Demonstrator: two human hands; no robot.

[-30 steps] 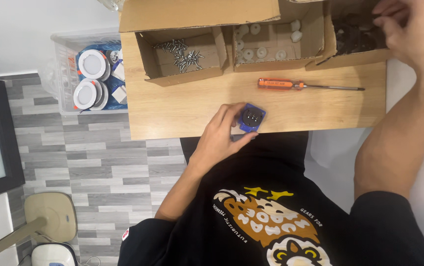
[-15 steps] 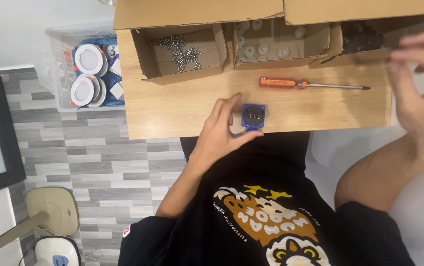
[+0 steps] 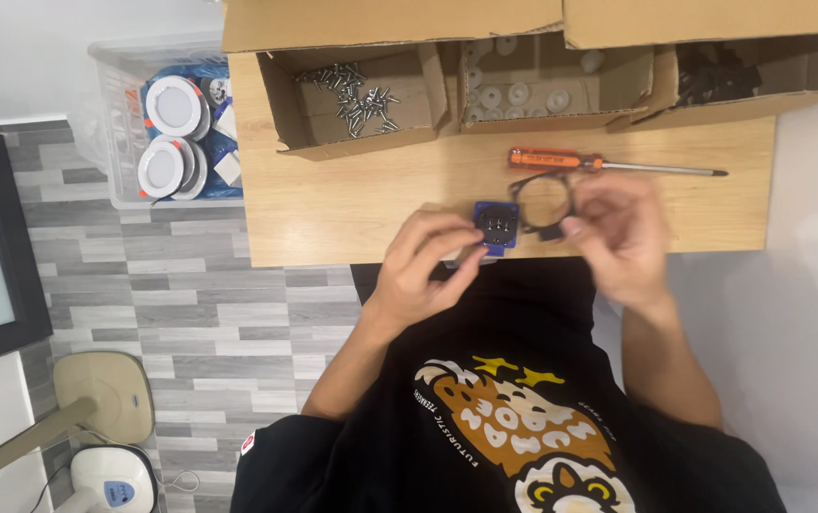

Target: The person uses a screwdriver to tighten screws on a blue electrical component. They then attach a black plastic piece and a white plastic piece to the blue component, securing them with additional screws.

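Observation:
My left hand [image 3: 425, 269] grips a small blue square socket part [image 3: 496, 226] with a dark face, held just over the near edge of the wooden table [image 3: 333, 209]. My right hand [image 3: 618, 237] pinches a thin black ring-shaped gasket [image 3: 540, 198] right beside the blue part, its loop standing above my fingers. The two pieces are close together, almost touching. An orange-handled screwdriver [image 3: 608, 164] lies on the table just beyond both hands.
Open cardboard boxes sit along the table's far side: one with loose screws [image 3: 357, 95], one with white round parts [image 3: 513, 90], one with black parts [image 3: 718, 81]. A clear plastic bin [image 3: 119, 142] of round white fixtures stands on the floor at left.
My right hand came down from the black-parts box at far right to the table's middle, now carrying the black ring beside the blue part. My left hand stayed put.

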